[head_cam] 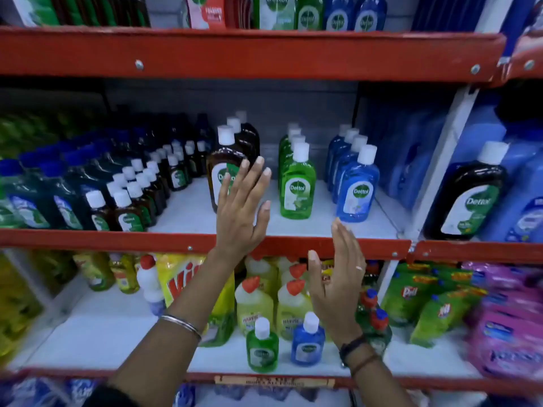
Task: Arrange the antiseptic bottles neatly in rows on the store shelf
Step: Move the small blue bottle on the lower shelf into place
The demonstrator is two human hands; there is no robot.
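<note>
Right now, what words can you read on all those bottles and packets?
"Dettol": green bottle, blue bottle, big brown bottle on the right, and the brown bottle behind the left hand.
"Pril": green pouches, bottom shelf.
"HARPIC", partly hidden: pale yellow bottles.
"Vi...": yellow pouch, cut off by the arm.
Shelf-edge tag: too blurred.

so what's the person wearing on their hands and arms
Both forearms are bare, no gloves. The left hand has a thin silver bangle at the wrist. The right hand has a pale ring on one finger and dark bands around the wrist.
</note>
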